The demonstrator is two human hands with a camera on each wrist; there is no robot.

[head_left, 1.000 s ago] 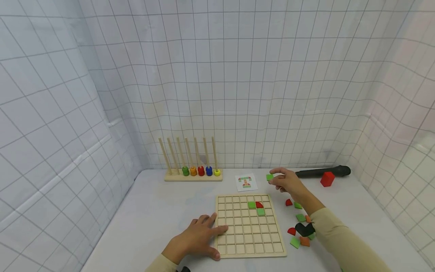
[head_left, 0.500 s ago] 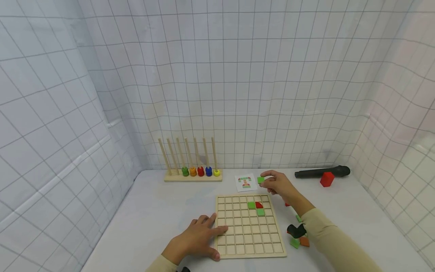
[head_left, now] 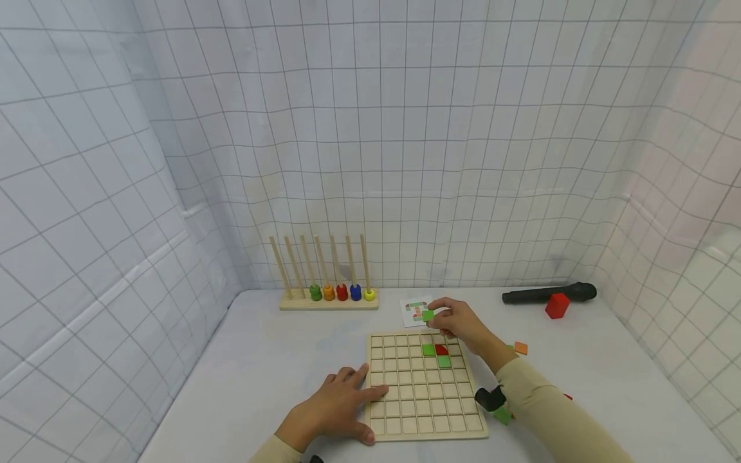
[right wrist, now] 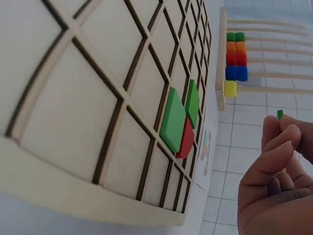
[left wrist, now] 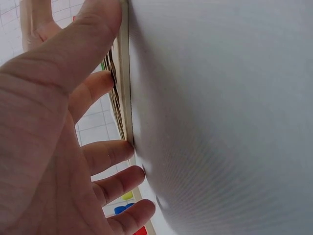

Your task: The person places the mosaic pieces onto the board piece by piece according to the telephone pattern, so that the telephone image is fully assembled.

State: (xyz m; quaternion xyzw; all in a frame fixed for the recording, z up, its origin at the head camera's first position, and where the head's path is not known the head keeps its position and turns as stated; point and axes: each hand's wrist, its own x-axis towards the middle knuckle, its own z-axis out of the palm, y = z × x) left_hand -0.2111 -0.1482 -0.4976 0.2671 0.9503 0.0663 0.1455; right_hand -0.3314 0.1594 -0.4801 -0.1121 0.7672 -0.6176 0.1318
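Over the right edge of the card (head_left: 411, 311) in the head view, we see one green tile (head_left: 428, 316) pinched by the right hand (head_left: 464, 326), shifted left from beside the card but not yet on the board (head_left: 408, 424), which bears two green pieces (head_left: 444, 362) and one red piece (head_left: 441, 350). From the left wrist, we find the left hand (left wrist: 44, 137) spread against the board's side. From the right wrist, we count nine beads (right wrist: 231, 59), paired by colour except one yellow.
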